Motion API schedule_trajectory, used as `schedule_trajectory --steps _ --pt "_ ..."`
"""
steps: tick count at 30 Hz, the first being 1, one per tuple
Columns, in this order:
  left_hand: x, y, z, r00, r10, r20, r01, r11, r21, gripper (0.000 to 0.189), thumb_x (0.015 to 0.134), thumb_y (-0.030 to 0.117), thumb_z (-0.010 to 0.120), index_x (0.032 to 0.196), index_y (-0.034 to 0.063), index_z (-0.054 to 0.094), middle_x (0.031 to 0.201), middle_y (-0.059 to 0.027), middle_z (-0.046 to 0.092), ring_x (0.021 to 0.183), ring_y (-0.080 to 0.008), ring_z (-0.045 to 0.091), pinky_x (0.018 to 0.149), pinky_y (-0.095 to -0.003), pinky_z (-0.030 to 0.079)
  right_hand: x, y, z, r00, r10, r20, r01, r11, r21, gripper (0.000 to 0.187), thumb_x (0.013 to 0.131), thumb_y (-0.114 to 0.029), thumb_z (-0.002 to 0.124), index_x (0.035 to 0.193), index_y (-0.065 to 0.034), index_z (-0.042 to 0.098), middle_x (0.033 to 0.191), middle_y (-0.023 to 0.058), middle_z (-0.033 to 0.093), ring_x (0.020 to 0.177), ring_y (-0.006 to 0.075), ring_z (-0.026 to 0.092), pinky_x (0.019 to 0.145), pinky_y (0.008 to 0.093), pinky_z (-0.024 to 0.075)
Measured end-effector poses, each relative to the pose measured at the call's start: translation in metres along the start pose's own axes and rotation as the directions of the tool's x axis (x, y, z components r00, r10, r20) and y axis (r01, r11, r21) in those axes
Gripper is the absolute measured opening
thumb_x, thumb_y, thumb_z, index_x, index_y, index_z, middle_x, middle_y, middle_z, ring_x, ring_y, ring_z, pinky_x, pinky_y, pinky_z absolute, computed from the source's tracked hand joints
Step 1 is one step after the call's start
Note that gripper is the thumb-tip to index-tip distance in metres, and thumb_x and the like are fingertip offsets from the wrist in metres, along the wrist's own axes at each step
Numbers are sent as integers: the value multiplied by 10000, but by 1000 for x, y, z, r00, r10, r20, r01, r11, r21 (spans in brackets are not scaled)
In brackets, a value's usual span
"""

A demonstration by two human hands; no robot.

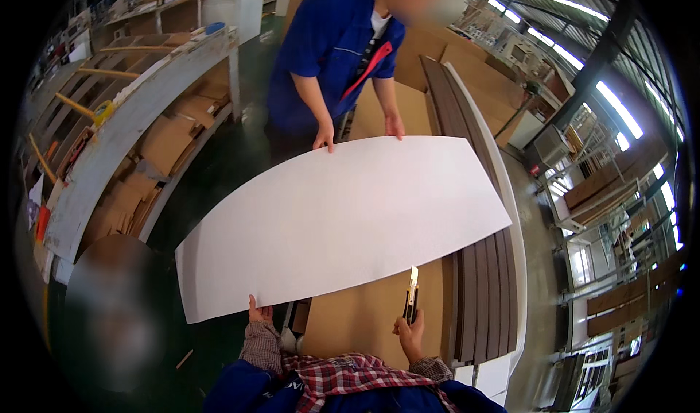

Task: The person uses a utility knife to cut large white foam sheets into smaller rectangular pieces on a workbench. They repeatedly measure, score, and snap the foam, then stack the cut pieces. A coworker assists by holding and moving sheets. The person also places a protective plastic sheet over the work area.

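A large white sheet (344, 221), perhaps foam or board, spans the space before me. My left hand (261, 311) grips its near edge toward the left, thumb on top and fingers underneath. In my right hand (409, 331) is a utility knife (411, 295), its blade extended and pointing up at the sheet's near edge; whether the blade touches it I cannot tell. Across from me a co-worker in blue holds the far edge with a left hand (394, 126) and a right hand (324, 135). Below the sheet lies brown cardboard (377, 320).
Dark brown panels (486, 298) are stacked along the right, beside a white edge strip (517, 281). A workbench (131, 128) at left holds cardboard pieces (167, 145) on its lower shelf and a tape roll (103, 112) on top. A blurred shape (115, 314) stands at lower left.
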State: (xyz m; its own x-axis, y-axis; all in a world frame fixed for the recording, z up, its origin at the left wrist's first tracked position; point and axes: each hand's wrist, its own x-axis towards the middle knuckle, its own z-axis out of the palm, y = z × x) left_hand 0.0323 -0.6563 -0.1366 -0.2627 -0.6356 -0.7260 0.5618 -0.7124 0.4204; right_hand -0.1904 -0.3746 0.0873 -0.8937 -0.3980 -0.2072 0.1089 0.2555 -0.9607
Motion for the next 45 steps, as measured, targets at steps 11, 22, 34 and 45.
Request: schedule_trajectory --steps 11,22,34,45 --pt "-22 22 -11 996 13 92 -13 1000 -5 441 742 148 639 1135 45 467 1104 -101 518 1022 -284 487 878 -418 417 63 -49 75 970 -27 241 53 994 -101 290 763 -68 549 984 34 392 672 74 528 531 111 519 482 248 450" --pt "-51 25 -19 968 64 242 -85 993 77 590 744 92 650 1249 46 349 1192 -121 456 1076 -330 452 869 -483 413 122 -75 175 915 -72 398 132 983 -125 396 826 -143 525 1113 52 334 681 71 531 544 109 506 483 260 440" --pt "-62 38 -60 969 202 142 -226 957 184 403 799 101 579 1160 21 421 1055 -130 519 941 -260 519 785 -419 446 259 -118 253 849 -389 359 528 659 -536 383 872 -172 425 1176 25 300 772 244 564 675 396 556 577 453 445" --pt "-76 39 -85 932 345 109 -361 866 346 469 731 158 684 1129 19 479 1031 -140 553 865 -260 551 739 -410 459 274 -87 277 919 -223 325 391 610 -689 406 870 -192 425 1174 37 283 794 270 575 697 415 573 613 473 471"
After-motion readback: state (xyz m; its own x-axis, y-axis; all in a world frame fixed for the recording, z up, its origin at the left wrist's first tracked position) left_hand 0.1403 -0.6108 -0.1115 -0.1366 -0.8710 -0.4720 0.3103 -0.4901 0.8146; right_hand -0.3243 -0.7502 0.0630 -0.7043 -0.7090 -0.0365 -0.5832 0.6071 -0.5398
